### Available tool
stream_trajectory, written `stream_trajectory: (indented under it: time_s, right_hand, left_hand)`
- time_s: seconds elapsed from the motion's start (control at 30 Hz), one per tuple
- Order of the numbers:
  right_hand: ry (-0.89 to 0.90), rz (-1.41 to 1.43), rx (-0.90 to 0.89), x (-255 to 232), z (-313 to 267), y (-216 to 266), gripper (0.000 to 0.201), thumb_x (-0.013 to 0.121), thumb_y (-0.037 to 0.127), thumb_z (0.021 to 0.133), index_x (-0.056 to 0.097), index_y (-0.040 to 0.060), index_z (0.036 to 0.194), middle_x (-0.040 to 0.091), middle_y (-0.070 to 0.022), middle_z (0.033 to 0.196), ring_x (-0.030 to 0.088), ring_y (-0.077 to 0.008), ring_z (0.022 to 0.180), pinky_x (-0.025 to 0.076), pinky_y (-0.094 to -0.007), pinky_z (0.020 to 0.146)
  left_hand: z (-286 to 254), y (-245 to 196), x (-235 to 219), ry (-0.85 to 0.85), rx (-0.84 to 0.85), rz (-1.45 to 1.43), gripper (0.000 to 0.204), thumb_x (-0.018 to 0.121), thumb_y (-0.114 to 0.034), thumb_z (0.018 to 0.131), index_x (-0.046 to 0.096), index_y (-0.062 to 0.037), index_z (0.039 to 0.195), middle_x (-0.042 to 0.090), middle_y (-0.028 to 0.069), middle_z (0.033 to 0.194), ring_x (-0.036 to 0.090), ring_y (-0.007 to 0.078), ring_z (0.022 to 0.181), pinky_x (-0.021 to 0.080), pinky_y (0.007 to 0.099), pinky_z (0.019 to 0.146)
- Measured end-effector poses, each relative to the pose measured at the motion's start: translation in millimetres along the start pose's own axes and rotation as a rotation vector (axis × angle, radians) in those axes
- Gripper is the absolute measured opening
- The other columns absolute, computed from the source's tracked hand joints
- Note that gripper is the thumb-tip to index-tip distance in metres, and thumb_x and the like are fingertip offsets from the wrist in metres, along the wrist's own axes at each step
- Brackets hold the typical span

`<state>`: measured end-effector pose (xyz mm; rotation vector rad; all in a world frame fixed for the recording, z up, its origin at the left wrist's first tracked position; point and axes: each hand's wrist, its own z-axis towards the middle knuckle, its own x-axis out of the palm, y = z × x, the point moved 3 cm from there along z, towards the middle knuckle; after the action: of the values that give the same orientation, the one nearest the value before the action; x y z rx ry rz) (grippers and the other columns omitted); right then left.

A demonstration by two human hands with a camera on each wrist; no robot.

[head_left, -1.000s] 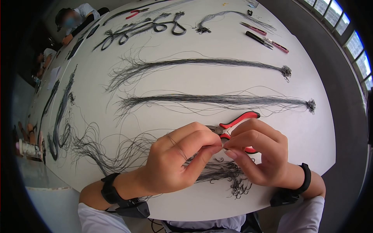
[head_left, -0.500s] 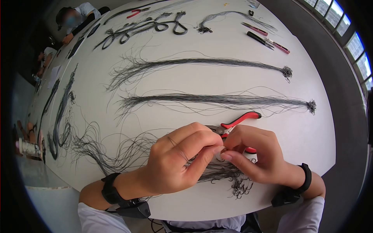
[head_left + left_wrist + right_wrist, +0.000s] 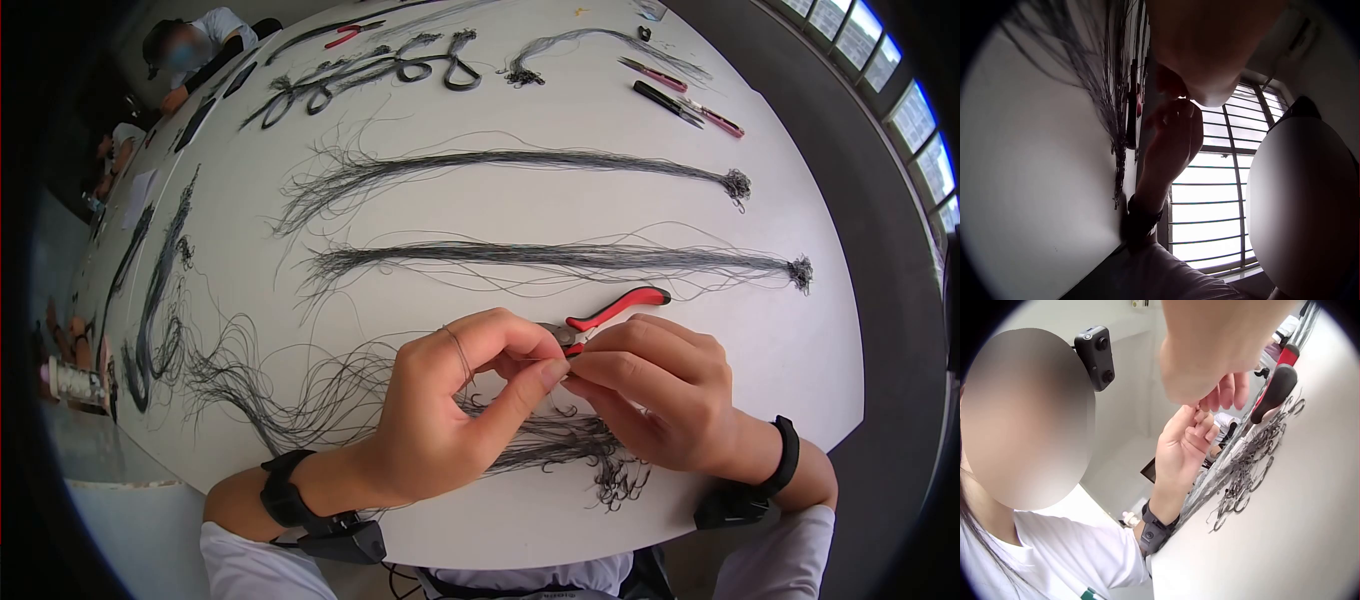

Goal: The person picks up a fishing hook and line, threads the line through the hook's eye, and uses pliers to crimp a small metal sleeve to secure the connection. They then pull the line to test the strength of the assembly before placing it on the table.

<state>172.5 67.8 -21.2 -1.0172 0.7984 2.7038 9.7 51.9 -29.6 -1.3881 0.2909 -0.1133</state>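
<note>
Right hand point(image 3: 650, 395) has shifted left, uncovering more red pliers point(image 3: 610, 315). Both hands, left hand point(image 3: 455, 405) included, pinch one thin wire point(image 3: 565, 378) above the bench point(image 3: 800, 370).

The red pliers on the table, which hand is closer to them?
Right. The right hand lies over the red pliers, hiding their lower handle. The left hand is just beside their tip, fingertips meeting the right hand's.
</note>
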Motion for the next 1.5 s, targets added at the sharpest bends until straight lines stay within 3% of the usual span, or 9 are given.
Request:
stream_trajectory:
  time_s: [0.07, 0.13, 0.17, 0.23, 0.87, 0.93, 1.23, 1.37, 1.5]
  right_hand:
    - [-0.016, 0.052, 0.031, -1.8, -0.6, 0.9, 0.014, 0.066, 0.000, 0.072, 0.059, 0.0013, 0.084, 0.057, -0.0076, 0.072, 0.058, -0.0183, 0.061, 0.045, -0.0279, 0.046]
    - [0.146, 0.554, 0.528, -0.5, -4.6, -5.2, 0.007, 0.061, 0.007, 0.084, 0.060, 0.0004, 0.085, 0.056, -0.0054, 0.066, 0.056, -0.0113, 0.058, 0.042, -0.0242, 0.046]
    - [0.145, 0.554, 0.529, -2.7, -3.1, -4.1, 0.007, 0.061, 0.007, 0.084, 0.060, 0.0004, 0.085, 0.056, -0.0054, 0.066, 0.056, -0.0113, 0.058, 0.042, -0.0242, 0.046]
    - [0.252, 0.962, 0.847, 2.9, -6.2, -6.0, 0.019, 0.054, 0.016, 0.091, 0.059, -0.0007, 0.085, 0.052, -0.0012, 0.061, 0.051, -0.0054, 0.057, 0.039, -0.0203, 0.047]
    - [0.155, 0.838, 0.708, 2.4, -6.0, -5.9, 0.011, 0.054, 0.010, 0.090, 0.055, -0.0002, 0.091, 0.052, 0.0002, 0.075, 0.046, -0.0037, 0.064, 0.040, -0.0189, 0.054]
    - [0.135, 0.950, 0.740, 2.6, -6.5, -6.0, 0.010, 0.053, 0.009, 0.090, 0.055, -0.0007, 0.090, 0.052, -0.0005, 0.075, 0.046, -0.0041, 0.062, 0.040, -0.0191, 0.053]
    - [0.153, 1.111, 0.821, 2.5, -7.0, -9.0, 0.013, 0.051, 0.010, 0.091, 0.054, -0.0020, 0.088, 0.051, -0.0017, 0.074, 0.049, -0.0057, 0.059, 0.041, -0.0205, 0.051]
    - [0.160, 1.122, 0.826, 3.3, -8.0, -8.2, 0.011, 0.051, 0.009, 0.091, 0.054, -0.0015, 0.089, 0.051, -0.0012, 0.074, 0.049, -0.0062, 0.059, 0.041, -0.0206, 0.051]
    - [0.093, 0.868, 0.676, 0.6, -4.9, -5.4, 0.006, 0.054, 0.004, 0.087, 0.056, -0.0014, 0.087, 0.052, -0.0016, 0.072, 0.051, -0.0064, 0.060, 0.042, -0.0212, 0.051]
  left_hand:
    - [0.1, 2.5, -0.7, 0.017, -0.008, -0.021, 0.004, 0.055, 0.003, 0.084, 0.055, 0.0024, 0.088, 0.056, 0.0057, 0.078, 0.052, 0.0087, 0.065, 0.044, 0.0224, 0.062]
    - [0.8, 0.2, -2.0, 0.013, 0.167, 0.117, 0.005, 0.057, 0.005, 0.082, 0.056, 0.0023, 0.087, 0.057, 0.0068, 0.078, 0.054, 0.0108, 0.066, 0.044, 0.0227, 0.063]
    - [1.5, -0.7, -2.1, 0.013, 0.167, 0.117, 0.005, 0.057, 0.005, 0.082, 0.056, 0.0023, 0.087, 0.057, 0.0068, 0.078, 0.054, 0.0108, 0.066, 0.044, 0.0227, 0.063]
    - [1.5, -7.4, -1.5, 0.023, 0.318, 0.254, 0.007, 0.059, 0.006, 0.079, 0.057, 0.0020, 0.085, 0.059, 0.0080, 0.078, 0.056, 0.0135, 0.068, 0.044, 0.0235, 0.063]
    - [1.4, -2.9, -1.7, -0.024, 0.309, 0.237, 0.006, 0.063, 0.002, 0.080, 0.060, 0.0001, 0.084, 0.060, 0.0066, 0.075, 0.059, 0.0129, 0.063, 0.047, 0.0235, 0.058]
    - [0.9, -2.7, -1.0, 0.030, 0.258, 0.178, 0.005, 0.058, 0.005, 0.081, 0.057, 0.0033, 0.086, 0.059, 0.0089, 0.080, 0.056, 0.0130, 0.070, 0.045, 0.0237, 0.064]
    - [-1.2, -0.2, -1.2, 0.087, 0.099, 0.030, 0.010, 0.049, 0.004, 0.085, 0.057, 0.0038, 0.092, 0.056, 0.0100, 0.087, 0.056, 0.0118, 0.068, 0.046, 0.0230, 0.063]
    - [0.3, -1.5, -0.8, 0.075, 0.155, 0.039, 0.010, 0.053, 0.006, 0.082, 0.057, 0.0031, 0.091, 0.057, 0.0098, 0.086, 0.056, 0.0122, 0.069, 0.046, 0.0236, 0.063]
    - [1.3, -7.6, -0.5, 0.075, 0.277, 0.175, 0.014, 0.060, 0.008, 0.076, 0.058, 0.0012, 0.088, 0.059, 0.0088, 0.081, 0.057, 0.0145, 0.069, 0.046, 0.0245, 0.064]
